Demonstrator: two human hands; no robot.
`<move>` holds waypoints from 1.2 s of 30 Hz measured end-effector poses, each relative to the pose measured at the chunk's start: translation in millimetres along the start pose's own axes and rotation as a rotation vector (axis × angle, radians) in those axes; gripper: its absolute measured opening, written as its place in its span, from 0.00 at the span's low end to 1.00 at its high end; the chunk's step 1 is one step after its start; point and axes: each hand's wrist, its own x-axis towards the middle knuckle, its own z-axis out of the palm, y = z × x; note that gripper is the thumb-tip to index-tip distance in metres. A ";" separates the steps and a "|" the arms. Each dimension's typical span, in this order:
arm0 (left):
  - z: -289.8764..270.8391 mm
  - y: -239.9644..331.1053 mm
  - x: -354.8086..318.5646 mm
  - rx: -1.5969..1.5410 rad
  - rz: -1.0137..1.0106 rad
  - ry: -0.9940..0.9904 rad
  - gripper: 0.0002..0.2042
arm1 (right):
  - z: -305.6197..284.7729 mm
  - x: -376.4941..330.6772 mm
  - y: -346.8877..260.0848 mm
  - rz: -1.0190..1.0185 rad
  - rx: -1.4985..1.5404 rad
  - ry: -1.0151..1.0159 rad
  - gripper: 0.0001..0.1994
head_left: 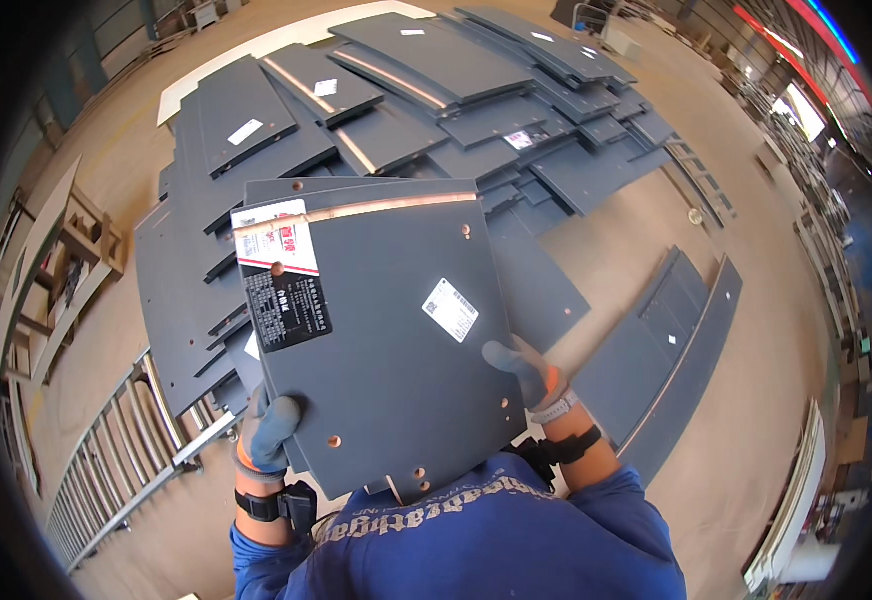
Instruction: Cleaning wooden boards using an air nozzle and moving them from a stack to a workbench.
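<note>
A small stack of dark grey furniture panels (386, 350) is held up in front of my body, clasped at its two sides. My left hand (269, 432), in a grey and orange glove, grips the lower left edge with the thumb on top. On the opposite edge my right hand (524, 372), gloved alike, has its thumb over the face; the fingers beneath are hidden. The top panel has several drilled holes, a pale groove near its far edge, a white label (451, 310) and a black-and-white sticker (281, 270) at the far left corner.
Beyond, many dark panels (436, 60) lie in overlapping heaps. Long panels (656, 340) rest at the right. A roller conveyor (121, 450) runs along the lower left, with a wooden frame (66, 280) behind it. Stacked boards (791, 510) stand at the far right.
</note>
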 end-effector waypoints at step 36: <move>262.1 -73.3 -254.9 1.047 -0.060 1.443 0.17 | -114.8 7.7 32.5 0.047 0.596 -0.316 0.32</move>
